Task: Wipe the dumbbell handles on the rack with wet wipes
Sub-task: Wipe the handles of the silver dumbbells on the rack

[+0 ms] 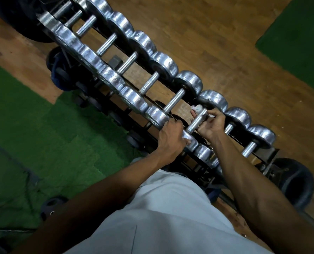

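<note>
I see a long row of chrome dumbbells [153,83] running from the upper left of the frame down to the lower right, lying side by side on a black rack [268,154]. Their bare steel handles cross the rack's two rails, with the round heads lined up along both sides.

My left hand [170,139] sits just below the centre of the frame, fingers curled over the near head [190,138] of one dumbbell, clamped on it. My right hand [209,123] is just beside it, to the right, at the handle [196,121] of that same dumbbell. Its fingers are bent around the bar from underneath and it pinches a crumpled white wet wipe [198,108], which bunches up at the far end of the handle, touching the bar close to the far head [213,99]. The near stretch of the handle shows bare and shiny between my two hands.

Two more dumbbells lie beyond my right hand toward the lower right end of the rack. Under the rack I see wooden floor [225,43], with green turf mat [33,125] at the left and another green patch at the upper right corner. A black tyre-like object [297,182] lies by the rack's lower right end. My pale shirt [170,217] fills the bottom centre.
</note>
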The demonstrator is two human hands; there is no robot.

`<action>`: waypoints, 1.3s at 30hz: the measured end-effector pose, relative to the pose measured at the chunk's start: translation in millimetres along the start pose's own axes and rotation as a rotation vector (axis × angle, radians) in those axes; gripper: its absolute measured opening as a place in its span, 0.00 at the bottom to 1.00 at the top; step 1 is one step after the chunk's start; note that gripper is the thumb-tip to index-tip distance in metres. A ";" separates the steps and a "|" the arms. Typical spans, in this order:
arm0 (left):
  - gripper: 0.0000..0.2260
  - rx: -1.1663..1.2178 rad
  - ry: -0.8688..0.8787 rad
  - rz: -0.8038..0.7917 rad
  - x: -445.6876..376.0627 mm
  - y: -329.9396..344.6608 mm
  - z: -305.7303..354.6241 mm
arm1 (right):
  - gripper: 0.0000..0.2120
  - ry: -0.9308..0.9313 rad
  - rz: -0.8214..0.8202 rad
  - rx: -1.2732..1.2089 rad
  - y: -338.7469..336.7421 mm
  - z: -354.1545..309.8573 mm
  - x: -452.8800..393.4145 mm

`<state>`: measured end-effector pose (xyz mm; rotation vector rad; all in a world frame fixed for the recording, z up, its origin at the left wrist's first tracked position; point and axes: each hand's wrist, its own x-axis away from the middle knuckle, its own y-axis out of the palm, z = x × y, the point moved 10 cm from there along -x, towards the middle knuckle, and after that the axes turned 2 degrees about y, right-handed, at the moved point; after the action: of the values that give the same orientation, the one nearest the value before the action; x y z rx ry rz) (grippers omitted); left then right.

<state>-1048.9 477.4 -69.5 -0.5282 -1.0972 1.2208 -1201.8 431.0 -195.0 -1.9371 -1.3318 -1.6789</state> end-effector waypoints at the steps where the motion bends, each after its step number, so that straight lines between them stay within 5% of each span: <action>1: 0.19 -0.003 -0.001 -0.001 0.3 -0.2 0.0 | 0.35 0.014 0.007 0.012 -1.0 1.7 -0.7; 9: 0.22 -0.002 0.002 -0.006 -0.5 -1.5 0.9 | 0.08 -0.014 0.090 0.380 -2.8 15.6 9.4; 20: 0.22 -0.012 0.018 0.019 3.6 2.7 1.6 | 0.09 -0.133 0.189 0.910 -2.6 19.7 22.9; 23: 0.22 -0.013 0.025 0.030 6.6 3.9 1.4 | 0.19 -0.138 0.209 1.018 -12.5 16.6 20.4; 32: 0.18 0.061 0.052 0.044 15.9 1.4 -2.4 | 0.07 -0.310 0.196 1.157 -14.1 -0.7 40.3; 39: 0.12 0.084 0.044 0.066 28.0 6.1 -3.0 | 0.06 -0.363 0.102 0.977 -14.2 2.6 53.0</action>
<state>-1050.4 505.9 -65.1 -0.5281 -0.9931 1.3013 -1215.2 465.2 -154.2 -1.6421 -1.6803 -0.4227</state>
